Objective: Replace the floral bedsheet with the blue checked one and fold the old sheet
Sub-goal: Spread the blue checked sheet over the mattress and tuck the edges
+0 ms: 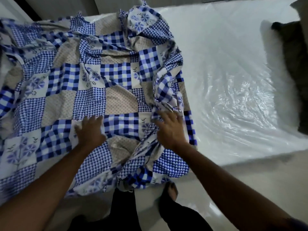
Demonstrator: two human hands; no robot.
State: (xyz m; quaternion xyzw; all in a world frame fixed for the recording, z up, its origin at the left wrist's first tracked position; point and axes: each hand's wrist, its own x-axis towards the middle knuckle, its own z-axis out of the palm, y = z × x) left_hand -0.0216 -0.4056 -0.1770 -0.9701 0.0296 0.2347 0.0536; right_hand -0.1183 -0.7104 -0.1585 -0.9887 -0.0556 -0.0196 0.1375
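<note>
Pressing left hand (90, 131) flat on the blue checked sheet (90, 100) covering the left end of the bed (260, 152), right hand (170, 130) splayed on its bunched ridge (166, 84), no grip closed; probably needs dragging right, over bare mattress (233, 72).

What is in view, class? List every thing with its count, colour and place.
blue checked bedsheet: one; blue, white and beige patchwork; rumpled over the mattress's left part.
mattress: one; white under plastic; bare at right.
pillow: one; dark; right edge, on the mattress.
floor: pale; beside the bed.
legs: two; dark trousers; bottom centre.
left hand: one; flat on the bedsheet, fingers spread.
right hand: one; touching a bunched fold of the bedsheet.
</note>
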